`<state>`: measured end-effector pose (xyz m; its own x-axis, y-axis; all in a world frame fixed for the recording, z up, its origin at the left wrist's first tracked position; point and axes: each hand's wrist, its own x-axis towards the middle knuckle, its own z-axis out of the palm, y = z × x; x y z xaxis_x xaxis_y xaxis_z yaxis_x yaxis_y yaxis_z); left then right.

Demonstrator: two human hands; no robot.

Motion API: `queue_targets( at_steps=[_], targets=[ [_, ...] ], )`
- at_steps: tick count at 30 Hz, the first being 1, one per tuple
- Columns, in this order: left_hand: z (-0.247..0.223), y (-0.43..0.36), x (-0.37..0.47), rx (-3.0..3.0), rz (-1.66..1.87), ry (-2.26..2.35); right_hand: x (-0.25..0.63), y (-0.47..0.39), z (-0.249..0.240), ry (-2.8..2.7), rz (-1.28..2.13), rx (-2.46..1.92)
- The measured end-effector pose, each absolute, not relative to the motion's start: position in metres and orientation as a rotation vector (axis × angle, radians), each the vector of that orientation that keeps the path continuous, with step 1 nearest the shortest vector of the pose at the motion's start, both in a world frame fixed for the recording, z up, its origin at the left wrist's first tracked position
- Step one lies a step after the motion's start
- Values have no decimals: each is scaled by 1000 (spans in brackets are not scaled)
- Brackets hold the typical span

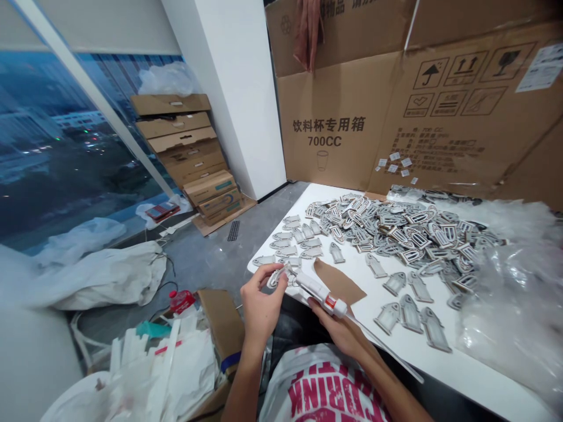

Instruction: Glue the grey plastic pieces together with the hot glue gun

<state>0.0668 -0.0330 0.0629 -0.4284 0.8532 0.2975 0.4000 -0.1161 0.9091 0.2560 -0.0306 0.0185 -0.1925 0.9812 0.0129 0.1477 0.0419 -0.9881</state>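
While we look down over the near edge of the white counter (352, 275), our left hand (260, 305) is closed in a pinch on a small grey-and-white flat piece (277, 275), thumb and fingertips holding it up just off the counter's corner. Our right hand (336, 328) is wrapped shut around a white glue tube (319, 291) with a red band near the hand; its nozzle end points up and left and meets the held piece. Both hands hover close together above our lap, at the counter's near-left corner.

On the counter just beyond the tube lies a brown paper cut-out (338, 282). Left of it, rows of single pieces (299, 240) are laid flat near the edge. Farther back a large heap of the same pieces (396, 231) spreads across the middle, and a few more pieces (411, 319) lie apart on the near right. Clear plastic bags (514, 293) cover the right side of the counter.

Big cardboard boxes (352, 111) stand behind the counter, one printed 700CC. On the floor to the left we see a stack of flat cartons (189, 152) against the window, white sacks (105, 275) and a bottle with a red cap (181, 300).
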Motion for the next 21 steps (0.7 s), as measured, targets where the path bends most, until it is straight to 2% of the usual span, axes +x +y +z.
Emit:
queue_targets(
  at_steps=[21],
  targets=[
    [63,-32,68,1374,1555,1757,254,-31,12,-1483,1197,-1192]
  ],
)
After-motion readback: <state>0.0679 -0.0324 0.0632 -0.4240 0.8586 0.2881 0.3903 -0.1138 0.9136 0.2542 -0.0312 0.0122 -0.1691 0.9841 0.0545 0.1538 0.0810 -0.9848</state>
